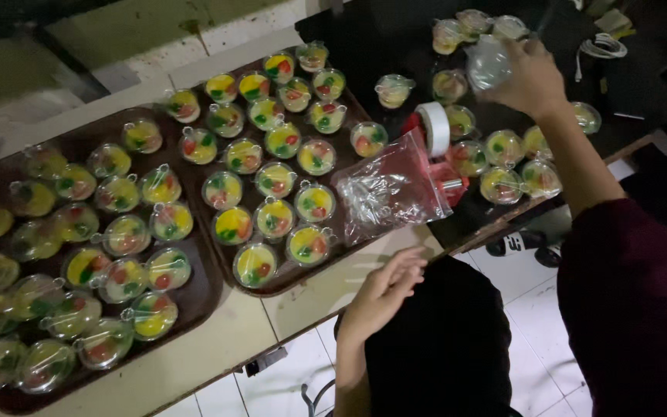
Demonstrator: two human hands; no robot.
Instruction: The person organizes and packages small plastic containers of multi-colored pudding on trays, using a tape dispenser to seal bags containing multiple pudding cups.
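Right hand (pixel 530 77) far right, fingers closed round a clear plastic cup (pixel 489 62), lifted above the dark table (pixel 380 38). Left hand (pixel 384 293) open, empty, fingers loosely extended at the near table edge, just beside a clear plastic bag (pixel 391 189). Two brown trays (pixel 202 297) of filled dessert cups (pixel 275 179) left. Tape dispenser (pixel 435 133) behind bag.

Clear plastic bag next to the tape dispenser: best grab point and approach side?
Probably the bag's lower left corner, coming from the table edge by the left hand. That crumpled end lies free on the table, while the upper right end rests against the red tape dispenser, with cups crowding beyond.
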